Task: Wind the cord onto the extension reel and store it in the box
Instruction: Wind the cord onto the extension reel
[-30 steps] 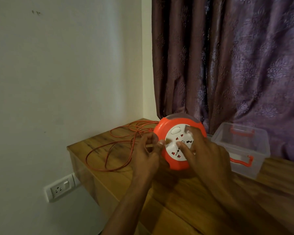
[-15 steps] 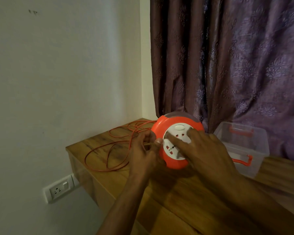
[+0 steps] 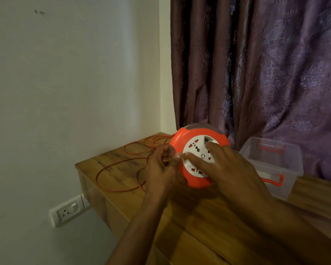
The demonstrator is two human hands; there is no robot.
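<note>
An orange round extension reel (image 3: pixel 182 142) with a white socket face (image 3: pixel 194 150) stands tilted on the wooden table (image 3: pixel 189 226). My left hand (image 3: pixel 161 169) grips the reel's left rim, where the thin orange cord (image 3: pixel 118 169) meets it. My right hand (image 3: pixel 231 169) lies on the white socket face with fingers spread and pressing on it. The loose cord lies in loops on the table's left end. A clear plastic box (image 3: pixel 275 165) with orange latches sits open to the right of the reel.
A white wall is on the left, with a wall socket (image 3: pixel 68 211) below the table's edge. A purple curtain (image 3: pixel 256 73) hangs behind the table. The table's left end (image 3: pixel 80 169) drops off near the cord loops.
The white socket face has rotated under my right hand's fingers. The cord loops on the table have shifted slightly toward the reel. My left hand stays at the rim.
</note>
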